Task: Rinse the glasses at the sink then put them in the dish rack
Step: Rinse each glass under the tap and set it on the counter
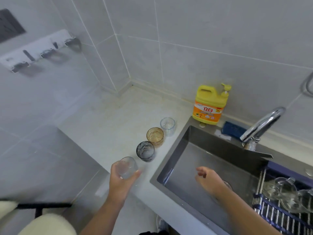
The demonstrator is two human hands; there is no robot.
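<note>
On my feed the left hand [122, 181] grips a clear ribbed drinking glass [126, 167], fingers and thumb wrapped round its lower wall. It holds the glass upright above the front edge of the pale stone desk [110, 119], just left of the sink. The right hand [208, 180] hangs over the grey steel sink basin [211, 146] with its fingers loosely bent and nothing in them.

I count three more tumblers standing upright on the desk in a slanted row along the sink's left rim. Nearest the held glass is a dark smoky glass tumbler [145, 151], then an amber glass tumbler [155, 137], then a clear glass tumbler [167, 126].

A yellow pump bottle of dish soap with an orange label [209, 106] stands at the sink's back left corner, a blue sponge [232, 130] lies beside it, and the chrome tap [264, 124] arches over the basin. At the right, a blue dish rack with white rods [279, 216] sits across the sink, with clear glassware [286, 192] lying in it.
</note>
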